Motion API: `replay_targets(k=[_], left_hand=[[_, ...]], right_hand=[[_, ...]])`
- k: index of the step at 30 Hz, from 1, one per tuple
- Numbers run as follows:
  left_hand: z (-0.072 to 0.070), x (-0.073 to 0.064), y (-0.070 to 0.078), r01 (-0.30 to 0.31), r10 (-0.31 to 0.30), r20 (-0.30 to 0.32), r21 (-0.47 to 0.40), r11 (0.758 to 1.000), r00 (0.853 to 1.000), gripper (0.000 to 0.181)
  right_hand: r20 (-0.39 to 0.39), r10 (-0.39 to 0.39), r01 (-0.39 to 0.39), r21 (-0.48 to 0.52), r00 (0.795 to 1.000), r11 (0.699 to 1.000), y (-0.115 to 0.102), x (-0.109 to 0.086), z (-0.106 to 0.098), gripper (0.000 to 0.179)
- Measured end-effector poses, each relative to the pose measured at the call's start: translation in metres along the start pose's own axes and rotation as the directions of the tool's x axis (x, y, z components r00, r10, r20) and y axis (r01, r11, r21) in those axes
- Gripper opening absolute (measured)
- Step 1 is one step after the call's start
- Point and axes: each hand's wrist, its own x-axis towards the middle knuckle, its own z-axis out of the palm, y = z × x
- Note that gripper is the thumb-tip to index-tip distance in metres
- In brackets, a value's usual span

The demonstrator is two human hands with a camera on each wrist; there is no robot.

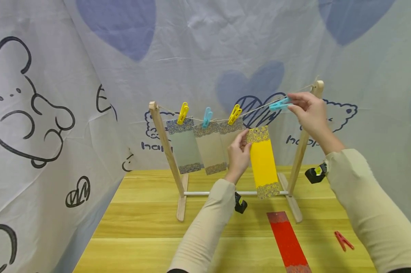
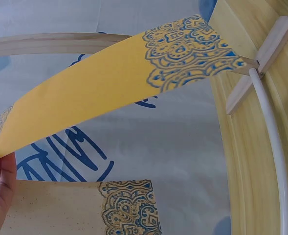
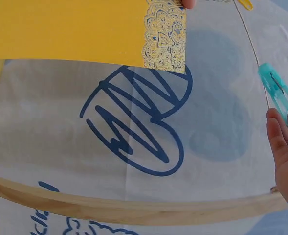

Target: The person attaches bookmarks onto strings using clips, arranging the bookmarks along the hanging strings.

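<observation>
My left hand (image 1: 238, 153) pinches a yellow paper card (image 1: 262, 161) by its upper left corner, and the card hangs below the string. Patterned lace-like bands cross both ends of this card, seen large in the left wrist view. At the right part of the string, my right hand (image 1: 309, 112) pinches a light blue clothespin (image 1: 279, 104) by its handles. In the right wrist view the clothespin's tip (image 3: 265, 69) overlaps the string (image 3: 251, 41). Left of the yellow card, several pale patterned cards (image 1: 210, 149) hang from two yellow clothespins (image 1: 183, 113) and another blue clothespin (image 1: 207, 117).
The string runs between two wooden posts (image 1: 167, 148) joined low down by a white rod (image 1: 198, 193). A red patterned card (image 1: 288, 240) and a red clothespin (image 1: 344, 240) lie on the wooden table (image 1: 140, 227). A printed cloth (image 1: 188, 45) hangs behind.
</observation>
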Motion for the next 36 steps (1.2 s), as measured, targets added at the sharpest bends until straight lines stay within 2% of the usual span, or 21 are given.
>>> replay_targets(k=[4, 14, 21, 28, 36], left_hand=[[0.000, 0.001, 0.001, 0.005, -0.005, -0.011, 0.000, 1.000, 1.000, 0.042], [0.000, 0.004, 0.001, -0.045, 0.045, -0.044, -0.001, 0.999, 0.998, 0.041], [-0.002, 0.004, 0.004, -0.084, 0.085, -0.055, 0.013, 0.996, 0.995, 0.039], [-0.003, 0.006, 0.004, -0.081, 0.083, -0.070, 0.028, 0.996, 0.994, 0.039], [-0.005, 0.007, 0.004, -0.092, 0.095, -0.072, 0.035, 0.995, 0.993, 0.037]], right_hand=[[0.009, -0.031, 0.032, -0.057, 0.999, 0.998, -0.008, 0.007, 0.007, 0.025], [0.001, 0.002, -0.002, -0.096, 1.000, 0.995, -0.023, 0.020, 0.014, 0.025], [0.076, -0.006, 0.025, -0.257, 0.997, 0.966, -0.027, 0.022, 0.018, 0.025], [0.117, -0.062, 0.089, -0.242, 0.991, 0.966, -0.029, 0.026, 0.023, 0.020], [0.106, 0.003, 0.014, -0.161, 0.994, 0.987, -0.030, 0.027, 0.022, 0.020]])
